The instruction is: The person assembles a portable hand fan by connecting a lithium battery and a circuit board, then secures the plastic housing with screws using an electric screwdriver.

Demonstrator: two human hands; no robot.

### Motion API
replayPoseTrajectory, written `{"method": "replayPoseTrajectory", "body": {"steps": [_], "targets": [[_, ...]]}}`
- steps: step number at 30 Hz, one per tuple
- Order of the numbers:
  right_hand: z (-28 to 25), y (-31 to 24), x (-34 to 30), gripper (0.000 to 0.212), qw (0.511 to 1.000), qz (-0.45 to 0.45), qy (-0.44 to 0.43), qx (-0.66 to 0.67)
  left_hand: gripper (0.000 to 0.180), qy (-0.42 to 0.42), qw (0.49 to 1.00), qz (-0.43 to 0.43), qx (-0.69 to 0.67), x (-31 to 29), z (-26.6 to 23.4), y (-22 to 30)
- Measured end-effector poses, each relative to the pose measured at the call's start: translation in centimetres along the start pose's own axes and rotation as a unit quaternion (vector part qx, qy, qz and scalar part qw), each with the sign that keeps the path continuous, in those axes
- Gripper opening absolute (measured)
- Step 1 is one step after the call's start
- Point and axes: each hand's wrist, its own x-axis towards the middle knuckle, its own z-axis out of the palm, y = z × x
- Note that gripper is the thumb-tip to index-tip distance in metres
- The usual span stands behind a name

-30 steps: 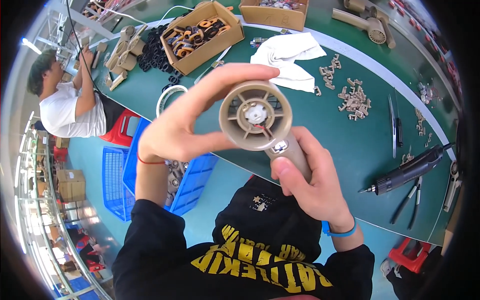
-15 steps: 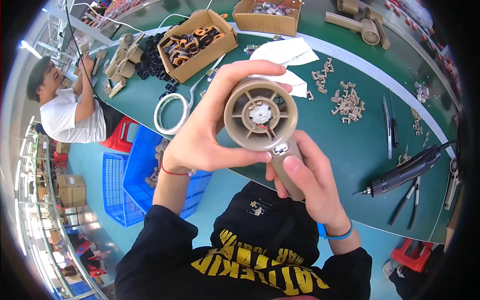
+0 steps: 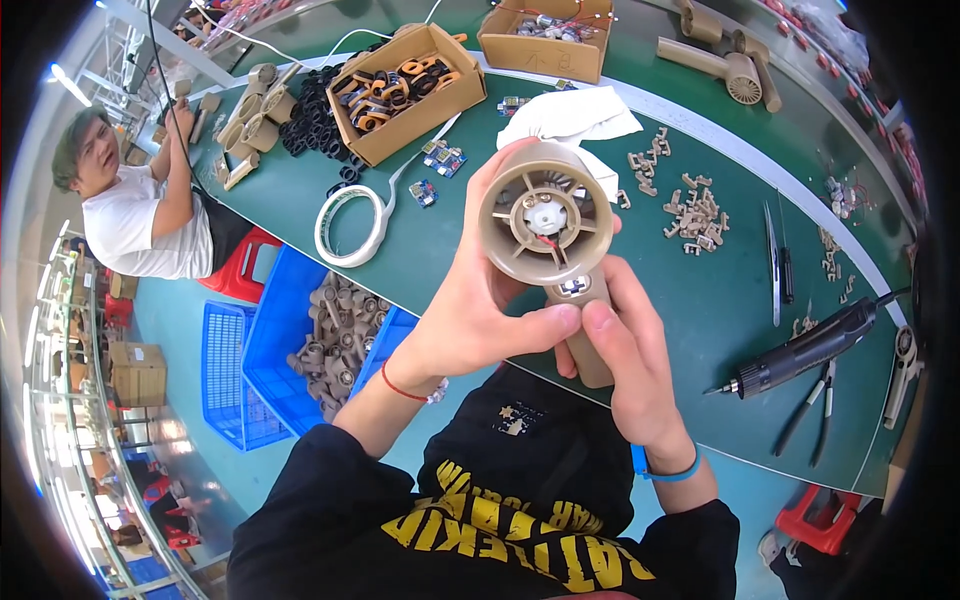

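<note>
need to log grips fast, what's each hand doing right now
Left hand: closed around the tan fan housing.
Right hand: closed on its handle.

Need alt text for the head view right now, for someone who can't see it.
Both hands hold up a tan plastic hair-dryer body, open barrel facing the camera: left hand around the barrel, right hand on the handle. Below lies a green workbench with a black electric screwdriver and a white tape roll.

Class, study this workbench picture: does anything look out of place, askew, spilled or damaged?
Small tan clips lie scattered loose on the green table, not boxed. A red wire shows inside the open barrel of the tan dryer housing held in both hands.
</note>
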Motion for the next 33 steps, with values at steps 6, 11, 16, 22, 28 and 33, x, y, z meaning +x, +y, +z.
{"method": "replayPoseTrajectory", "body": {"steps": [6,11,16,22,28,33], "targets": [[0.0,-0.4,-0.1,0.041,0.998,0.025,-0.01,0.062,0.101,0.012,1.0,-0.002,0.006,0.0,-0.1,-0.1],[0.0,-0.2,0.0,0.042,0.999,0.016,-0.006,0.043,0.097,0.01,0.999,-0.01,0.038,-0.2,-0.2,0.2],[-0.4,-0.2,-0.1,0.036,0.993,0.031,-0.03,0.108,0.095,-0.011,0.995,-0.078,0.054,-0.3,-0.5,0.9],[-0.4,0.1,0.0,0.035,0.994,0.035,-0.028,0.1,0.098,-0.032,0.994,-0.094,0.046,-0.1,-0.1,0.9],[0.0,0.0,0.1,0.041,0.996,0.042,-0.002,0.076,0.102,-0.046,0.992,-0.112,0.026,0.0,-0.9,0.3],[0.0,-0.1,0.1,0.042,0.997,0.035,-0.007,0.075,0.104,-0.057,0.992,-0.109,0.01,-0.1,-1.0,0.2]]}}
